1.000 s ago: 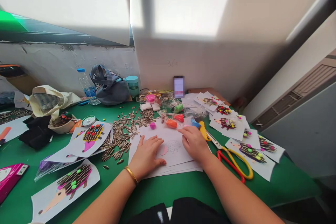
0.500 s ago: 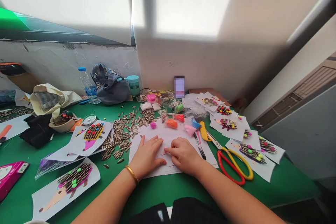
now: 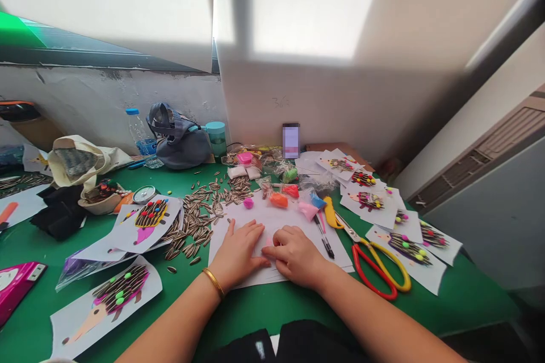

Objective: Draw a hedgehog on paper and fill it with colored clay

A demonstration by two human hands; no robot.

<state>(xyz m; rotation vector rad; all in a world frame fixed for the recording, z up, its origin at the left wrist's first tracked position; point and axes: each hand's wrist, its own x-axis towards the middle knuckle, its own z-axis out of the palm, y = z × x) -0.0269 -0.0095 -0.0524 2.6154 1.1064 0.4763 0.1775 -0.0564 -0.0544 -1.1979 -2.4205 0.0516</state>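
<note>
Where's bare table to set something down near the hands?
Bare green table lies right of the scissors, and another patch sits below the sunflower seeds, left of the left hand. Behind the paper, clay packets crowd.

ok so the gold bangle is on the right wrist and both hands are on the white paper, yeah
Not quite: the head view shows the gold bangle on the left wrist, not the right. The rest stands: the left hand and the right hand are both on the white paper.
</note>
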